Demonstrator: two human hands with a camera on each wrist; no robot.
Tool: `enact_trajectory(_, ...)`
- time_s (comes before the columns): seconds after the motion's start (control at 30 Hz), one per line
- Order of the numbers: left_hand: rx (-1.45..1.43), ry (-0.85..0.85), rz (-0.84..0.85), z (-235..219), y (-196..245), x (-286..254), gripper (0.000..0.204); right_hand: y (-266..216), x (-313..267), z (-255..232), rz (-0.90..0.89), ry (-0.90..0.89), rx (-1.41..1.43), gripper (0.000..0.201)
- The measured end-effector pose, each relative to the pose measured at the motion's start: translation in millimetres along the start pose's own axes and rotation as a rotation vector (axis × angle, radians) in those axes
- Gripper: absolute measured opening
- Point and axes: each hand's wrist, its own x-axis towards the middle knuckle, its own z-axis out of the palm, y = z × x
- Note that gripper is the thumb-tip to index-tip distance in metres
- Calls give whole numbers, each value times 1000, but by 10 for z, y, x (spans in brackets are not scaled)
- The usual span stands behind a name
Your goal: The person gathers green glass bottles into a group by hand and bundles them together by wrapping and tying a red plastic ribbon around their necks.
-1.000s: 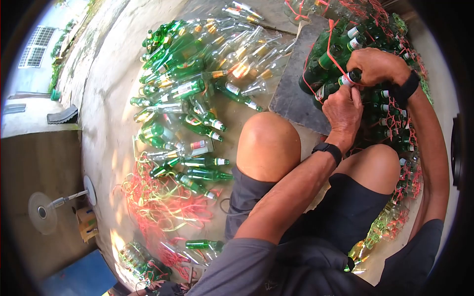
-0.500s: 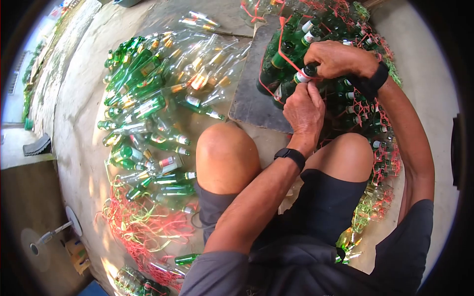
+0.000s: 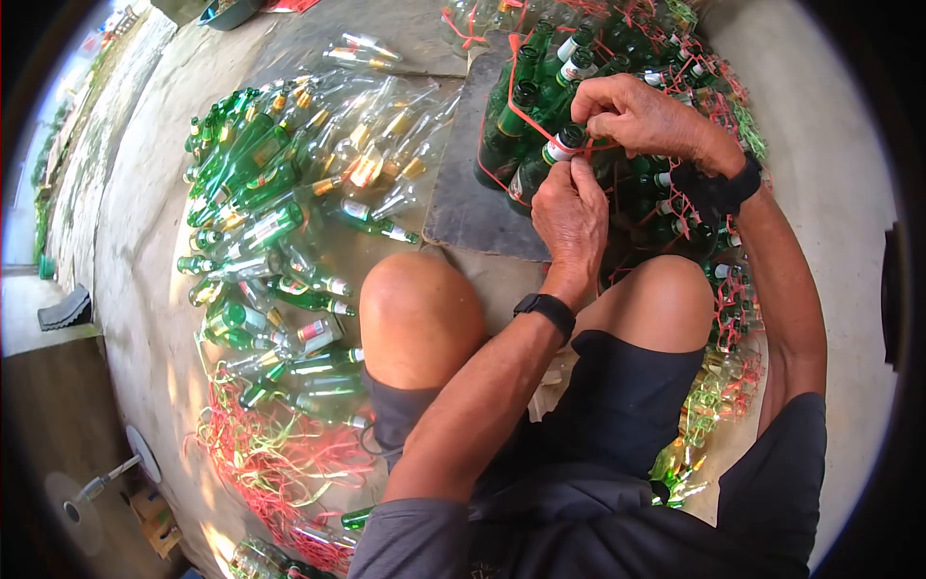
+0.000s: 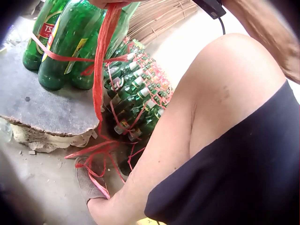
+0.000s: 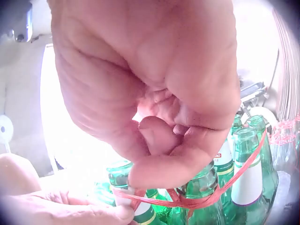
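Note:
Green bottles (image 3: 524,94) stand bundled on a dark board (image 3: 449,193), with a red strap (image 3: 529,118) running round their necks. My left hand (image 3: 569,212) pinches the strap beside the nearest neck; in the left wrist view a long red strap (image 4: 100,70) hangs from that hand (image 4: 110,3). Just above and to the right, my right hand (image 3: 641,118) has its fingers bent over the strap. The right wrist view shows this hand (image 5: 154,89) with curled fingers and thumb at the strap (image 5: 201,202), close over the bottle necks; its exact grip is partly hidden.
Loose green and clear bottles (image 3: 275,227) cover the floor at the left, above a tangle of red and green straps (image 3: 275,463). Strapped bottles (image 3: 675,207) crowd the board's right side. A fan (image 3: 72,510) stands at the lower left. My knees flank the near side.
The head view has turned, so the scene sits further left. My right hand has lifted slightly from the bottle neck, its thumb and fingers now showing; my left hand stays at the neck.

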Motion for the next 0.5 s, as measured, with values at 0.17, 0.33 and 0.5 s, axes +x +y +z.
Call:
enact_trajectory(0.17,-9,-14,-7,-5,-2,8,39,39,2,-33,-105,-61,-246,15)
enact_trajectory(0.33,-9,-9,7,-6,0,0,38,151,39,37,-321,30,-461,10)
enact_trajectory(0.5,-8,12,31,-6,-7,-6,38,143,57,29,-395,102,-594,13)
